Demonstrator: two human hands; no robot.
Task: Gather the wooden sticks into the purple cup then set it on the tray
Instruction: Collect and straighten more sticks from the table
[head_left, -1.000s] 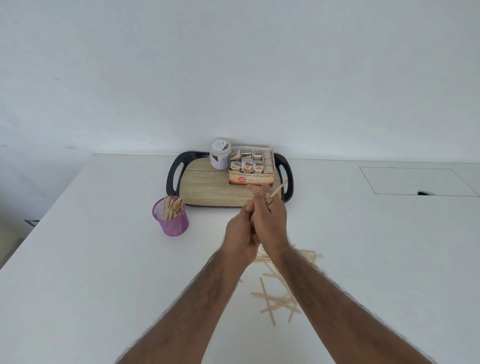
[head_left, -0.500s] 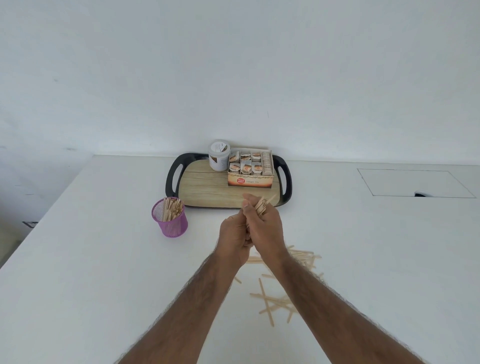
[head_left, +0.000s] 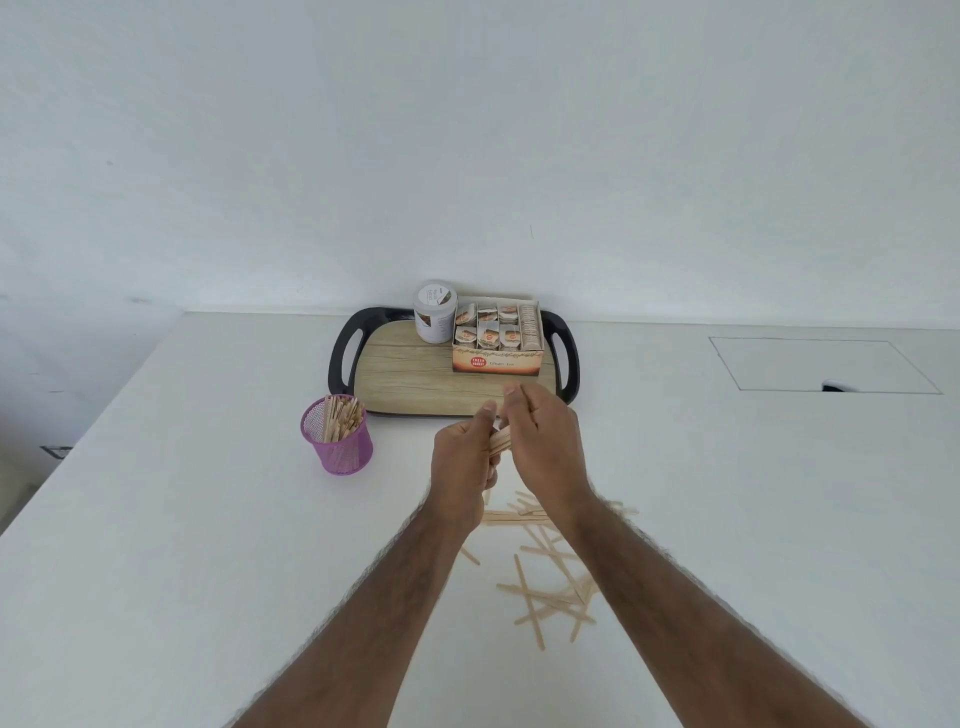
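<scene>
My left hand (head_left: 464, 464) and my right hand (head_left: 540, 441) meet above the table, both curled round a small bundle of wooden sticks (head_left: 500, 442) held between them. The bundle is mostly hidden by the fingers. Several loose wooden sticks (head_left: 540, 587) lie scattered on the table under my forearms. The purple mesh cup (head_left: 340, 441) stands to the left of my hands, upright, with several sticks in it. The wood-look tray (head_left: 410, 382) with black handles lies just beyond my hands.
On the tray's back half stand a white jar (head_left: 435, 318) and an open box of tea sachets (head_left: 497, 338). A white wall rises behind the tray. A rectangular cut-out (head_left: 823, 365) marks the table at the right. The table's left edge (head_left: 88, 431) runs diagonally.
The stick ends that poked out past my right hand a second ago are now tucked between both hands. My hands have stayed in front of the tray, shifting slightly nearer.
</scene>
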